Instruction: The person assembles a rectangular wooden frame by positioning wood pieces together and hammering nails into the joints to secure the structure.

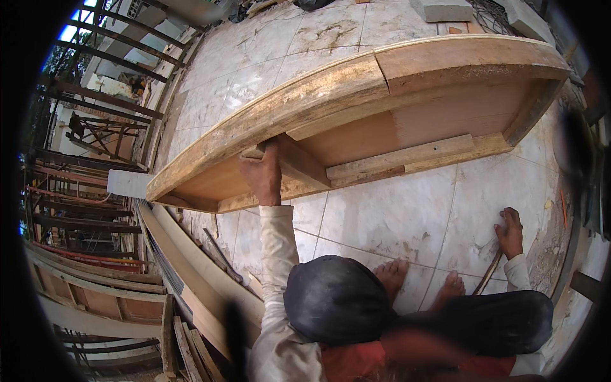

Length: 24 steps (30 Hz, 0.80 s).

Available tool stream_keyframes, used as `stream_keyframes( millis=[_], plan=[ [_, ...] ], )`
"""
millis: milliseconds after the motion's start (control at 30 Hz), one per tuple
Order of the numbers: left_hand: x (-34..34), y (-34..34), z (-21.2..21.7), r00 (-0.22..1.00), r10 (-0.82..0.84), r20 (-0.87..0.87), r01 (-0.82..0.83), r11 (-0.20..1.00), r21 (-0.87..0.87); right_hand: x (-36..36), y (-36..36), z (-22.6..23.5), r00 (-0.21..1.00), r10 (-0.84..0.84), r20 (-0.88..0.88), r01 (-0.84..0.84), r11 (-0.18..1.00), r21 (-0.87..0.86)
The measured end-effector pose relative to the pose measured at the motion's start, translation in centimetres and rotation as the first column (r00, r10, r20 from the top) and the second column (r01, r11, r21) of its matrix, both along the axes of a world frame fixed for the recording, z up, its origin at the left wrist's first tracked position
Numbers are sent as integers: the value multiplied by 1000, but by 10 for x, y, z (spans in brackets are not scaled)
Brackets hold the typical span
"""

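Note:
A long curved wooden form (331,86), with a thin plywood panel and timber ribs, stands on its edge across the tiled floor. My left hand (261,175) reaches inside it, closed at a short wooden crosspiece (299,162); its fingertips are partly hidden by the hand and timber. My right hand (510,232) rests low over the floor at the right, fingers curved and apart. Beside its heel lies a slim wooden stick (488,270), whose upper end meets the hand and whose lower end passes behind my leg.
Bare feet (389,277) and dark-clad knees (337,290) are close below the form. Long boards (191,261) and a dark metal bar (223,258) lie at the left. Timber scaffolding (95,140) stands beyond the floor edge. Concrete blocks (445,11) sit at the far right.

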<state>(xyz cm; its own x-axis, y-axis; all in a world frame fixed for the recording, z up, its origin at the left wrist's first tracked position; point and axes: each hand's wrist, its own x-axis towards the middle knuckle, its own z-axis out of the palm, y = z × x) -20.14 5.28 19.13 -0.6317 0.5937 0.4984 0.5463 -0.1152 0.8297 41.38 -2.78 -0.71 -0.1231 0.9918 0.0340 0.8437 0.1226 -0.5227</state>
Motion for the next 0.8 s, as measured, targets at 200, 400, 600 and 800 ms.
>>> stream_keyframes(
  millis=[200, 400, 600, 800],
  plan=[
    [0, -14, 4, 993, -37, 113, 33, 999, 36, -25, -8, 6, 955, -245, -168, 248, 969, -3],
    [3, -13, -8, 969, -173, 177, 150, 979, 139, -9, -19, 16, 953, -302, -10, 303, 953, 33],
    [12, -28, -2, 989, -70, 129, 88, 986, -142, -11, -38, 13, 927, -368, -72, 372, 926, 59],
    [-26, -45, 2, 986, 12, 166, 49, 932, -359, -34, -51, 15, 909, -416, -36, 417, 909, 7]
  ],
)
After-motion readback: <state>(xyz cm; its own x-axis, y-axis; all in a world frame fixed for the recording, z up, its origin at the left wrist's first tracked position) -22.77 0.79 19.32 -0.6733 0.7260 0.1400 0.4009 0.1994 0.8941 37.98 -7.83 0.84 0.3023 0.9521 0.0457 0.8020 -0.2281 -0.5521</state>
